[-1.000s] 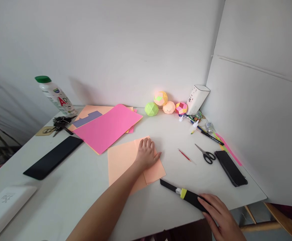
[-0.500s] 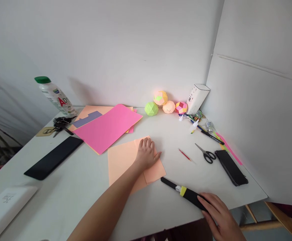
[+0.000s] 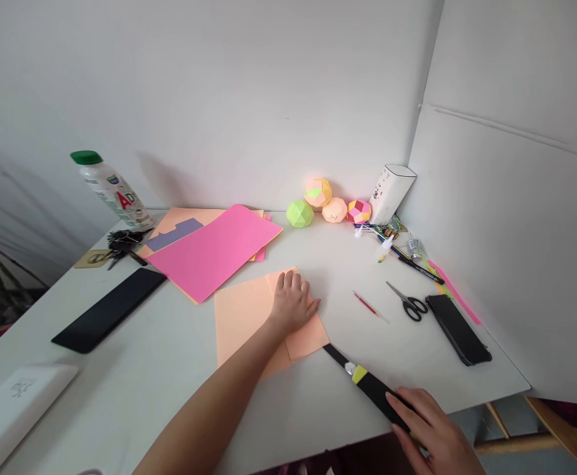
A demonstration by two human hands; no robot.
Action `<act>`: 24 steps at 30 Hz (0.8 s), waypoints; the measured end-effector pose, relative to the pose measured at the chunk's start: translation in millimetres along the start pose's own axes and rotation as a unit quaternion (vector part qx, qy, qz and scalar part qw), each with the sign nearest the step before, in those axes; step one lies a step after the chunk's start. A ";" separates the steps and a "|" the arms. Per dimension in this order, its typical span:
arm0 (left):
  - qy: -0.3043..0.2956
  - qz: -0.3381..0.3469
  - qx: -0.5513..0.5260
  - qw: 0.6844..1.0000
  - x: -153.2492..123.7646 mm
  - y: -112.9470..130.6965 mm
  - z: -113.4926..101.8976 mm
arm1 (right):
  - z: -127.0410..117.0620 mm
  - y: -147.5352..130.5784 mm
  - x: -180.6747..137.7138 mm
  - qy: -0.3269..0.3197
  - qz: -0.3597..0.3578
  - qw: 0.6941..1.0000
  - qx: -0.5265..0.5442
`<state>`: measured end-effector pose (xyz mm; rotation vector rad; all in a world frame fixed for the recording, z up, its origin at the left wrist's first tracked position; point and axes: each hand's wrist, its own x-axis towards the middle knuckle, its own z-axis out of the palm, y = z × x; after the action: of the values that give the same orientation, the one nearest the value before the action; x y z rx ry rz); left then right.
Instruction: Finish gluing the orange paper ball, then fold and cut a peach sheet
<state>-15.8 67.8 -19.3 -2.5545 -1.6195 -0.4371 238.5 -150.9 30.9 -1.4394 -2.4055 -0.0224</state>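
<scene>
My left hand (image 3: 292,303) lies on a peach sheet of paper (image 3: 241,313), pressing its right part, fingers stretched forward and thumb out to the side. A crease line runs across the sheet near the hand. At the lower right, my right hand (image 3: 430,429) is wrapped round the black handle of a utility knife (image 3: 375,392) with a yellow collar. The knife points up and left. Its dark blade end touches or nearly touches the sheet's lower right corner; which of these I cannot tell.
Pink paper (image 3: 219,254) lies over other sheets behind. Scissors (image 3: 410,303), a red pen refill (image 3: 365,303) and a black case (image 3: 457,330) lie to the right. Several paper balls (image 3: 300,214) sit by the wall. A bottle (image 3: 117,191), keys (image 3: 126,243) and a dark slab (image 3: 110,310) are left.
The knife's tip has shifted slightly right and up, to the sheet's corner, and its handle is tilted more steeply. My left hand stays in place on the paper.
</scene>
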 end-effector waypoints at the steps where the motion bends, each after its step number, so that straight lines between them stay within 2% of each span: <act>1: -0.006 0.001 0.000 1.000 0.2 1.8 -0.9 | -1.9 -2.1 1.5 -0.004 -0.002 1.000 0.001; 10: -0.036 -0.061 0.030 0.997 -14.7 30.5 9.2 | -5.7 -17.6 4.8 -0.007 0.000 1.000 -0.020; 24: -0.052 -0.048 0.027 0.997 -21.4 29.9 5.7 | -9.5 -28.1 20.0 -0.017 -0.020 0.999 -0.038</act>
<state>3.6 37.4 -28.4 -2.5065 -1.7674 -0.2678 208.4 -149.3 50.2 -1.4366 -2.4846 -0.1022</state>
